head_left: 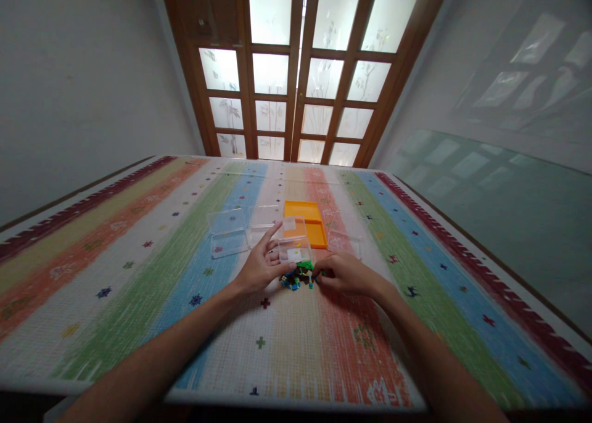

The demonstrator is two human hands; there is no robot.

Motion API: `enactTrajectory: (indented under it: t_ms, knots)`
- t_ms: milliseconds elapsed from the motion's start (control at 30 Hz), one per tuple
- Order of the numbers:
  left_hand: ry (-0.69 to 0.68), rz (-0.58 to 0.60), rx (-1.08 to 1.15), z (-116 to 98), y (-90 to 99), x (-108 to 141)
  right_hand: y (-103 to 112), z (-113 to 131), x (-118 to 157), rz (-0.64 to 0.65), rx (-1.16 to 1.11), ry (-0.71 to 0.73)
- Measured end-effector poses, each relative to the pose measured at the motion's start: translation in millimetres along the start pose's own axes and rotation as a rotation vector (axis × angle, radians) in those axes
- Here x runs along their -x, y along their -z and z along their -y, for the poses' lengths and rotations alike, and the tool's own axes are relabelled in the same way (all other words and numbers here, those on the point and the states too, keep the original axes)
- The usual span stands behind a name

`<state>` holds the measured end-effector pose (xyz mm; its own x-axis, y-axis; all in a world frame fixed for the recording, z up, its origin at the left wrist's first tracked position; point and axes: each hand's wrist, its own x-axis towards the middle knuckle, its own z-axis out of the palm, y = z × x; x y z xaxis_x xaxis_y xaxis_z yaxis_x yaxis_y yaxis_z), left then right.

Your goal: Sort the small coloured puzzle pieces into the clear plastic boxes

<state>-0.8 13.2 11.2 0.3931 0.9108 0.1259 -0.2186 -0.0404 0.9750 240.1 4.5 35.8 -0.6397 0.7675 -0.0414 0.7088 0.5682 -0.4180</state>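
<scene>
Forearms [173, 351], hands [259, 267], striped tablecloth [293, 336], paned wooden doors [271, 98]

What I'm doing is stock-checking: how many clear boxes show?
4: leftmost box, rightmost box, middle box beyond the left hand, front box at that hand; others may be hidden.
</scene>
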Motion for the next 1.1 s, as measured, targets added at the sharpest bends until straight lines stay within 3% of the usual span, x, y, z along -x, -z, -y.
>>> enactTrajectory:
  t_ms: [200,467,833,1100]
  knots:
    - [-0.012,-0.015,-0.003,1,2.3,-1,1,2,1,-0.047,0.002,-0.023]
    - [-0.028,-0.041,-0.040,5,5.1,-1,-4,11,-4,-0.027,0.041,0.030]
    - [-0.034,-0.050,-0.053,4,4.7,-3,-1,11,-3,0.003,0.072,-0.075]
    - [-0.033,-0.046,-0.054,4,4.4,-2,-4,11,-3,-0.004,0.097,-0.038]
